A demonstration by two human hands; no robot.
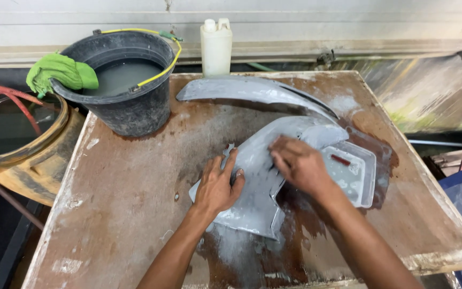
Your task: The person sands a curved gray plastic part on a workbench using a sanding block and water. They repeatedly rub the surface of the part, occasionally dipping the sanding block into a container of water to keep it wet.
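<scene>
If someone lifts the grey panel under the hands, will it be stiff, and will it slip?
The grey panel keeps its curved shape on the table, so it is probably stiff and light. Its surface looks wet beneath the left hand and right hand, so it may slip.

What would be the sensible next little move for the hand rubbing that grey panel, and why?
Probably a short stroke back toward the person. The right hand presses flat on the upper part of the grey panel, while the left hand pins its left edge to the wet table. The panel's lower part, nearer the person, is covered by neither hand. Whether the right hand holds anything underneath is hidden.
</scene>
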